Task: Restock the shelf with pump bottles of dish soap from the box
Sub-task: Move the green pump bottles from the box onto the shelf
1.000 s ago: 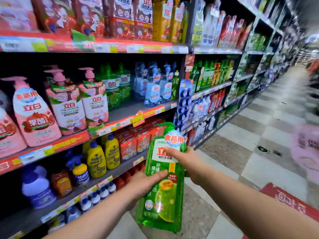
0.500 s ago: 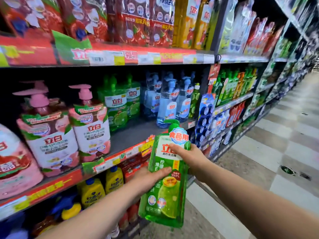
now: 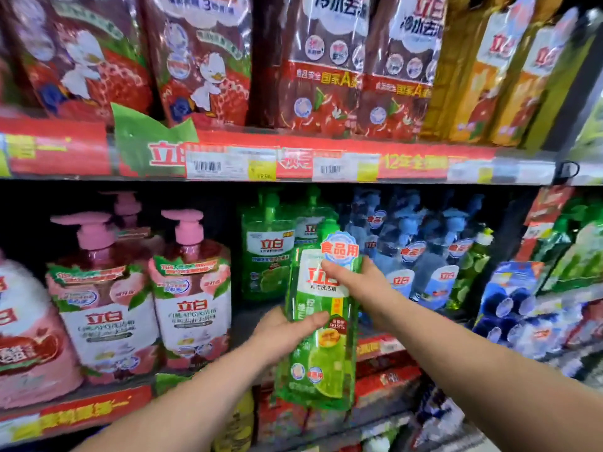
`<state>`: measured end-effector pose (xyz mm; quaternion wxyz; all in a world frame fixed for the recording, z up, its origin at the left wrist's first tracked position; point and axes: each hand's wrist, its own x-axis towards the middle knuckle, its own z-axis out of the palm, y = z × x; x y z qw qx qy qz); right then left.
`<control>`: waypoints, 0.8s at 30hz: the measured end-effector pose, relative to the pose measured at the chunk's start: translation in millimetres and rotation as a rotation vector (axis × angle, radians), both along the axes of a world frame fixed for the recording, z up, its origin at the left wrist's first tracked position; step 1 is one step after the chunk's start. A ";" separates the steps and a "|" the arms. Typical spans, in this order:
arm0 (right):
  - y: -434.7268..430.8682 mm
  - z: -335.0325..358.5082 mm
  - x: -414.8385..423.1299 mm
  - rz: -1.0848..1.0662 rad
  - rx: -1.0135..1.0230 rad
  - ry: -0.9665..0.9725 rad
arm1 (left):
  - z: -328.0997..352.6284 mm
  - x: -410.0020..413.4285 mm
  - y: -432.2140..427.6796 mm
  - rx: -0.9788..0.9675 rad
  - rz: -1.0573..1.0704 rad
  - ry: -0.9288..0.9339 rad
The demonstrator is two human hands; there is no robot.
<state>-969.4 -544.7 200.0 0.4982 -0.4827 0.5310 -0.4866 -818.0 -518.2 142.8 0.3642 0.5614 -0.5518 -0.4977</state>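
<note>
The green pump bottle of dish soap (image 3: 321, 357) is held nearly upright, tilted slightly, in front of the middle shelf (image 3: 243, 316). Both hands keep it off the shelf board, with its base lower than the shelf's front rail and its pump top level with the stocked bottles behind. A round tag (image 3: 339, 247) (red characters on a blue-edged disc) sits at its neck. The left hand (image 3: 284, 334) grips the bottle's left side at mid-height, thumb curled across the front label. The right hand (image 3: 362, 283) grips its upper right side, thumb pressed on the white label just below the tag. Behind the held bottle stand matching green bottles (image 3: 266, 256) at the back of the shelf, with blue bottles (image 3: 408, 259) to their right and pink pump bottles (image 3: 192, 288) to their left, nearer the shelf's front. Above, a red price rail (image 3: 293, 161) carries barcode tags. Red refill pouches (image 3: 202, 60) stand on the upper shelf, with yellow pouches (image 3: 509, 70) at the right.
</note>
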 end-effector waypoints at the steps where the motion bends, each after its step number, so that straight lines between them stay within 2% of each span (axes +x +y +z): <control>1: -12.1 3.0 -3.5 0.014 -0.027 0.019 | 3.5 -4.4 -8.4 -0.011 0.026 0.000; 12: -102.9 -14.5 -46.2 0.241 -0.109 0.231 | -7.7 -44.6 -79.5 -0.033 0.206 0.022; 18: -117.3 -28.7 -53.5 0.236 -0.205 0.218 | -20.7 -55.7 -104.1 -0.063 0.228 0.055; 22: -117.7 -43.1 -51.3 0.149 -0.226 0.241 | -26.4 -55.1 -112.7 -0.115 0.226 -0.068; 24: -112.4 -57.3 -46.1 0.092 -0.188 0.277 | -32.8 -48.5 -111.6 -0.130 0.184 -0.206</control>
